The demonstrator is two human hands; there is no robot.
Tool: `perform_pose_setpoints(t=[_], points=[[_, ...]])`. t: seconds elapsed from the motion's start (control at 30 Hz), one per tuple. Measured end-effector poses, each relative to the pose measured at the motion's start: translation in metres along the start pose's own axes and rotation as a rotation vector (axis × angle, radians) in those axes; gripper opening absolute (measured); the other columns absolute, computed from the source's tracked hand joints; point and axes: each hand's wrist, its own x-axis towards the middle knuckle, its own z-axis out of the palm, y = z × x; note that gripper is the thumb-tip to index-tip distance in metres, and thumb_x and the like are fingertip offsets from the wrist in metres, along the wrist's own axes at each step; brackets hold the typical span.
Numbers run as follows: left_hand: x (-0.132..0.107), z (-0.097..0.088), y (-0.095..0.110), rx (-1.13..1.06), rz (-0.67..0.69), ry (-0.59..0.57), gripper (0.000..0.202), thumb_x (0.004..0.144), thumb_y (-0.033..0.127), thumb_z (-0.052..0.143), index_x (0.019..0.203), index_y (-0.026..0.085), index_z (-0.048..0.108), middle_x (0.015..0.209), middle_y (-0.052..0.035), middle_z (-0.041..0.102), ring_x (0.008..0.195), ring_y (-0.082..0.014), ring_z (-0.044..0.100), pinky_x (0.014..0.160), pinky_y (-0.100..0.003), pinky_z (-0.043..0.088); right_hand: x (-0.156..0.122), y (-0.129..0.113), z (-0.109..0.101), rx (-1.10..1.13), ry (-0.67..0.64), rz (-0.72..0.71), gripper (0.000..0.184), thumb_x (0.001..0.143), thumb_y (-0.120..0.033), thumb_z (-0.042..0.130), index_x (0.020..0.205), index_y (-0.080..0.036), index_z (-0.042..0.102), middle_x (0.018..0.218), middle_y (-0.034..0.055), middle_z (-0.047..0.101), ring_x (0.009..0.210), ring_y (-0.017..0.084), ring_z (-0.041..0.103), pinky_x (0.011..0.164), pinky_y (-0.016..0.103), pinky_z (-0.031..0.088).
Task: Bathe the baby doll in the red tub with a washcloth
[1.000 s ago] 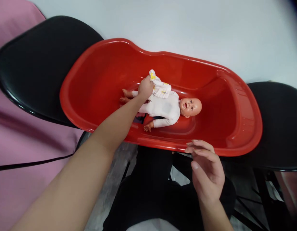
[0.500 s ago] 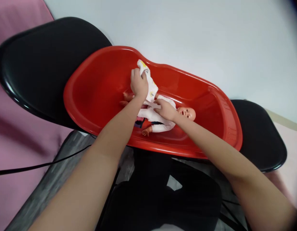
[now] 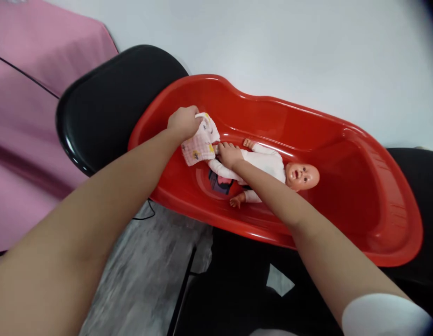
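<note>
A baby doll (image 3: 265,165) in a white long-sleeved outfit lies on its back inside the red baby bathtub (image 3: 307,112), head to the right. Over the doll's feet, my left hand (image 3: 184,122) pinches the top of a small patterned cloth (image 3: 200,144), pale with yellow and dark prints. The cloth hangs down and hides the feet. My right hand (image 3: 230,155) is closed around one of the doll's legs, close to the cloth's edge. Its fingertips are partly hidden.
The tub rests across a black chair seat (image 3: 121,93) on the left and another black seat (image 3: 412,172) on the right. A pink drape (image 3: 55,60) hangs at the left. A dark picture (image 3: 219,183) shows on the tub floor. A pale wall (image 3: 289,42) stands behind.
My left hand has drawn the cloth from the doll's middle toward its feet. My right hand has shifted from the doll's torso down to its leg. The view has swung left.
</note>
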Motion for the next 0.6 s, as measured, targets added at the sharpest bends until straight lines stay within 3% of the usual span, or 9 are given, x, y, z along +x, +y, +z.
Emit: perform_pose_setpoints(t=[0.13, 0.37, 0.5, 0.6], points=[[0.009, 0.010, -0.012, 0.010, 0.005, -0.040, 0.033, 0.107, 0.033, 0.060, 0.132, 0.020, 0.077, 0.131, -0.0125, 0.077, 0.121, -0.0282, 0.069, 0.107, -0.037, 0.053, 0.004, -0.003, 0.013, -0.050, 0.038, -0.042, 0.050, 0.115, -0.031, 0.038, 0.157, -0.008, 0.055, 0.154, 0.0251, 0.062, 0.140, 0.037, 0.059, 0.114, 0.054, 0.047], [0.006, 0.021, 0.014, 0.024, 0.336, -0.031, 0.036, 0.110, 0.033, 0.050, 0.137, 0.024, 0.074, 0.136, -0.0093, 0.074, 0.131, -0.0280, 0.066, 0.114, -0.038, 0.050, 0.001, -0.001, 0.016, -0.061, 0.055, -0.048, 0.048, 0.116, -0.026, 0.033, 0.152, -0.009, 0.060, 0.152, 0.0240, 0.063, 0.136, 0.037, 0.061, 0.110, 0.054, 0.050], [0.002, 0.023, 0.014, 0.104, 0.393, -0.031, 0.059, 0.107, 0.026, 0.053, 0.166, 0.024, 0.053, 0.161, -0.0126, 0.058, 0.144, -0.0304, 0.058, 0.119, -0.042, 0.048, -0.002, -0.001, 0.015, -0.065, 0.073, -0.105, 0.050, 0.117, -0.030, 0.034, 0.153, -0.004, 0.059, 0.155, 0.0287, 0.059, 0.140, 0.039, 0.058, 0.110, 0.052, 0.050], [0.006, 0.036, 0.003, 0.207, 0.466, -0.164, 0.084, 0.098, 0.023, 0.064, 0.177, 0.029, 0.038, 0.176, -0.0128, 0.041, 0.153, -0.0332, 0.051, 0.122, -0.043, 0.046, -0.006, 0.000, 0.014, -0.064, 0.101, -0.144, 0.057, 0.118, -0.040, 0.036, 0.154, -0.001, 0.057, 0.154, 0.0314, 0.058, 0.140, 0.040, 0.056, 0.107, 0.052, 0.050]])
